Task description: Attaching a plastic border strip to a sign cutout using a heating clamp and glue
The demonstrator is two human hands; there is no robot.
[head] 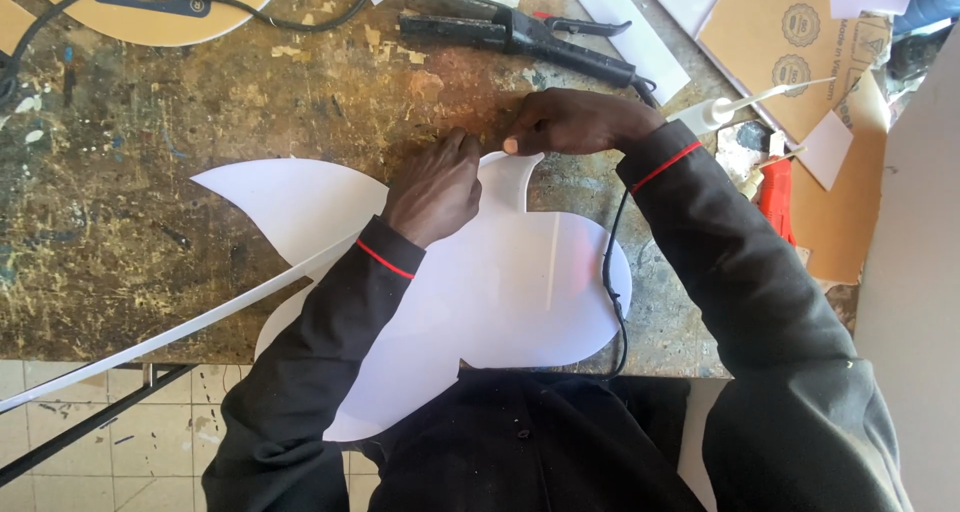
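Both hands work at the far edge of the white cut-out sheet (500,282), which lies flat on the stained tabletop (150,222). My left hand (437,187) presses down on the sheet, fingers curled narrow. My right hand (570,122) pinches the sheet's upturned tip, fingers closed on it. A long white strip (170,334) runs out left, off the near edge. Black clamp tool (510,32) lies far, beyond my hands.

A black heat tool (520,34) is laid on the stained, scarred workbench (150,122) — cardboard sheets (790,32) are stacked beside a white sealant nozzle (745,105), and a red-handled tool (777,197) is seen nearby.
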